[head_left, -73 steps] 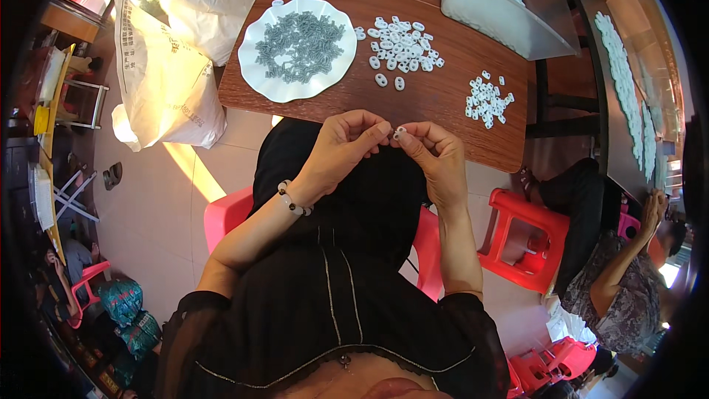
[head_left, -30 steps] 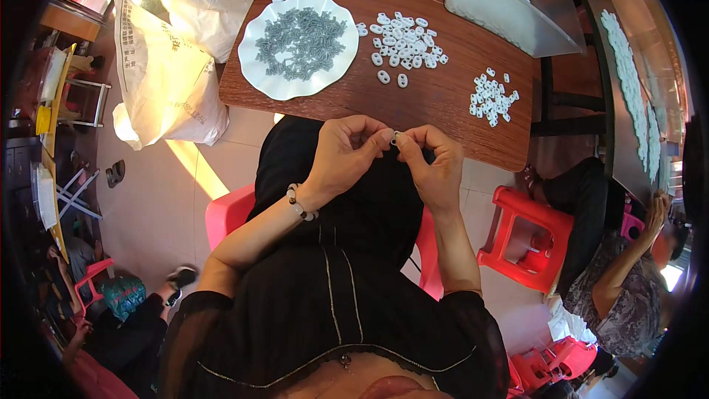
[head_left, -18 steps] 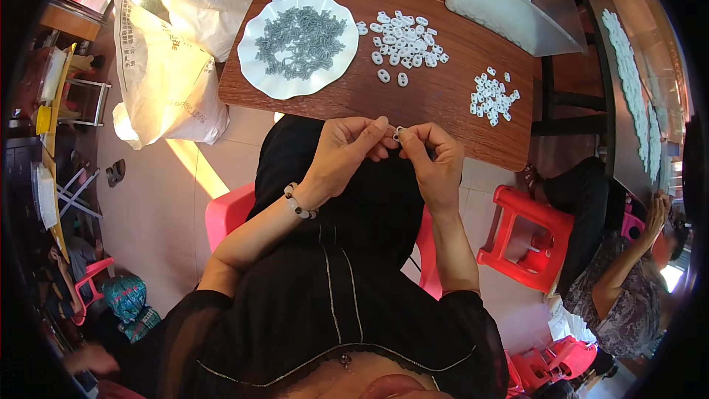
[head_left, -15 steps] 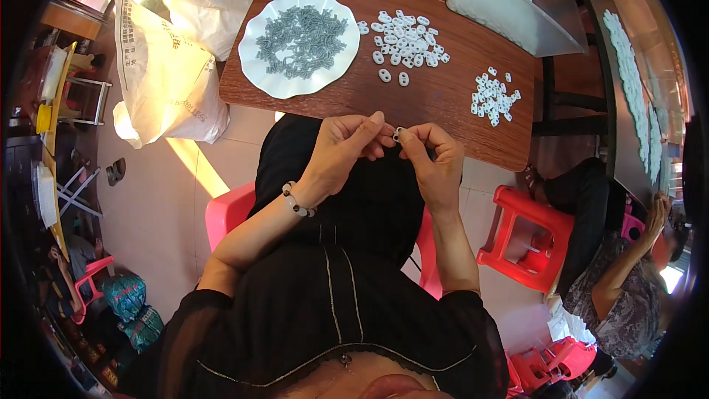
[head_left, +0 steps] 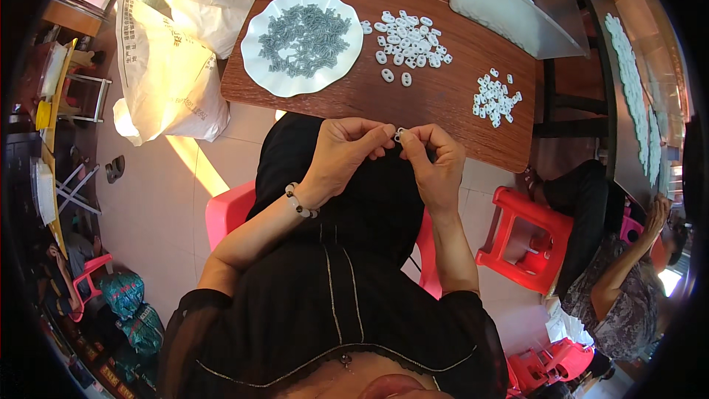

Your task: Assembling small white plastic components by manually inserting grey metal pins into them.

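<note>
A small white two-holed piece sits between the two hands, over the lap beside the middle of the tabletop's near edge. The right hand grips it between thumb and forefinger, so that hand is the nearer. From the left hand the piece lies directly to the right, just beyond the fingertips; those fingers are pinched together, though at this size I cannot tell what is between them or whether they touch the piece. Its long axis seems to run away from the body, across the line joining the hands. Farther in, toward the tabletop's left edge, stands a scalloped plate of grey pieces; loose white pieces lie to its right, with a smaller cluster near the right edge.
</note>
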A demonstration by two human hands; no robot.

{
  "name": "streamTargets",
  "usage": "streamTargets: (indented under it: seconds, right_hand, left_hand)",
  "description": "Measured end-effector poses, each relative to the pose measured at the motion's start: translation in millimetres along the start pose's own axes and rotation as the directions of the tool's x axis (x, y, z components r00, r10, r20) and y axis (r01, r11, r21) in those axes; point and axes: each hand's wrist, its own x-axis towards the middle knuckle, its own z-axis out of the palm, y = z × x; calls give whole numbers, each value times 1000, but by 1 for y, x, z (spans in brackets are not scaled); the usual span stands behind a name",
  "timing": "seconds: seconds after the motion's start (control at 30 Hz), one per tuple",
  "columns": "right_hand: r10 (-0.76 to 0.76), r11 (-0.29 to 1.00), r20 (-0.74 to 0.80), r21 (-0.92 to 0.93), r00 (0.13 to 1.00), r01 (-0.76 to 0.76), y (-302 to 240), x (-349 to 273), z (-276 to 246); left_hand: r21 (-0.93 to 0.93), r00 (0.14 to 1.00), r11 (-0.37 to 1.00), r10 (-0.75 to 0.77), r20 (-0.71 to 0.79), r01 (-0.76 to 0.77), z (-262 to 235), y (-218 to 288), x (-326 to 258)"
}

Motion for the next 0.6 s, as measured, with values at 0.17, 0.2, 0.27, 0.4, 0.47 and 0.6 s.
streamTargets:
  seconds: [0.17,0.2,0.27,0.4,0.47,0.6]
  right_hand:
    - [-15,1000,-3,-16,1000,15,1,0,0]
    - [-25,999,-2,-27,1000,25,1,1,-1]
    - [-35,999,0,-36,999,35,2,2,-1]
    - [-22,999,26,-40,999,23,2,2,-2]
    - [-1,1000,30,-24,1000,2,2,2,-2]
    - [-9,1000,15,-25,1000,10,4,1,-2]
  left_hand:
    - [-5,1000,1000,13,0,-13,1,-2,0]
    - [-5,1000,1000,21,0,-21,1,-2,0]
    - [1,1000,1000,19,-4,-19,1,-3,1]
    - [28,1000,1000,-2,-21,3,1,-2,1]
    - [32,1000,999,-3,-13,4,1,-2,1]
    - [24,1000,1000,2,-12,-2,2,-4,1]
